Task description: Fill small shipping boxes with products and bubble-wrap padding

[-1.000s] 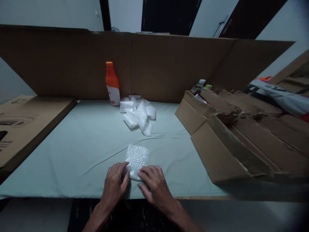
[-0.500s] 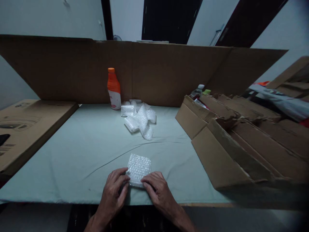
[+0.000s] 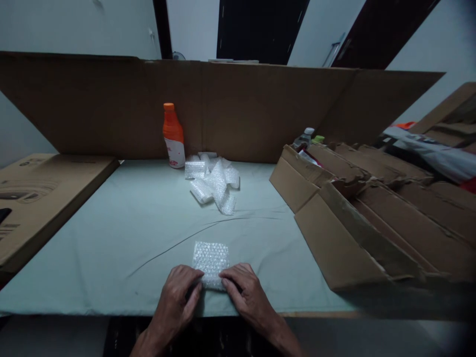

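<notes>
Near the front edge of the table, on the pale green cloth [image 3: 111, 233] that covered it, lay a small square sheet of clear bubble wrap [image 3: 210, 260], flat and a little left of the middle. Both hands had come onto its near edge: the left hand [image 3: 179, 300] lay palm down with its fingertips [image 3: 196, 277] curled over the sheet's near left corner, and the right hand [image 3: 245, 295] mirrored it, fingers [image 3: 227, 278] bent onto the near right corner, so that the two met almost fingertip to fingertip. It looked as though they were pinching or pressing that edge to begin a fold or roll, though whether the wrap was lifted or only pinned down I could not tell. The wrists ran back over the table's front edge, forearms angled inward. Well apart, toward the back edge, a loose heap of rolled bubble wrap pieces [image 3: 213, 181] sat just beside an orange plastic bottle with a white label [image 3: 173, 136], which stood upright against the tall brown cardboard wall [image 3: 260, 109] along the rear. A torn brown cardboard box [image 3: 357, 223] took up the right side, and a flat printed carton [image 3: 37, 193] lay at the left edge.
</notes>
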Available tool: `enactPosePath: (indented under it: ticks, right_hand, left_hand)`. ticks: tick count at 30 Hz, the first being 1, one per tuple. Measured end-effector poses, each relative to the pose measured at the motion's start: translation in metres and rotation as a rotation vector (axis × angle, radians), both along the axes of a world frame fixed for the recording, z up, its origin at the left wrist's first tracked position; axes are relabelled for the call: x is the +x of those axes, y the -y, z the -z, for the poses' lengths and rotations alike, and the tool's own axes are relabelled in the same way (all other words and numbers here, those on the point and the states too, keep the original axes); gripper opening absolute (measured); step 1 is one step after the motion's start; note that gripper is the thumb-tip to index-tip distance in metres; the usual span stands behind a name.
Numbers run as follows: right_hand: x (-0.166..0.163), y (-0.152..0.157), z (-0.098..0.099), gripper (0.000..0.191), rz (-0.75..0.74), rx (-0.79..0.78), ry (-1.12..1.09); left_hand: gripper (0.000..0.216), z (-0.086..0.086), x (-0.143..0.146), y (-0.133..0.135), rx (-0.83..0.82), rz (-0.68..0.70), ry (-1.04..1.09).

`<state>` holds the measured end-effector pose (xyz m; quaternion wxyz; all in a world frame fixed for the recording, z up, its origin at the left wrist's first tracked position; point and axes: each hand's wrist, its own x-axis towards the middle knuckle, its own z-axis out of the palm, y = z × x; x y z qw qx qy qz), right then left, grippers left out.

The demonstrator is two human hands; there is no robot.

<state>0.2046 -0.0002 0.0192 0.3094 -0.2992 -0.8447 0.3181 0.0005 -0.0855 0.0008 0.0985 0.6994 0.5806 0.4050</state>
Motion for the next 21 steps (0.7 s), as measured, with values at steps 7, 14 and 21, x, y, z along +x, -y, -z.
enactPosePath:
  ticks: [7,14,21]
  right_hand:
    - [0.001,-0.001,0.005,0.021,0.063,0.228,-0.023]
    - [0.002,0.004,0.003,0.035,0.0,0.301,0.025]
    - [0.0,0.005,0.007,0.042,-0.044,0.297,0.14]
  left_hand:
    - [0.018,0.002,0.0,-0.003,-0.005,-0.04,0.029]
    - [0.02,0.007,0.002,-0.012,0.028,-0.104,0.017]
    - [0.019,0.003,0.003,-0.014,0.019,-0.121,0.055]
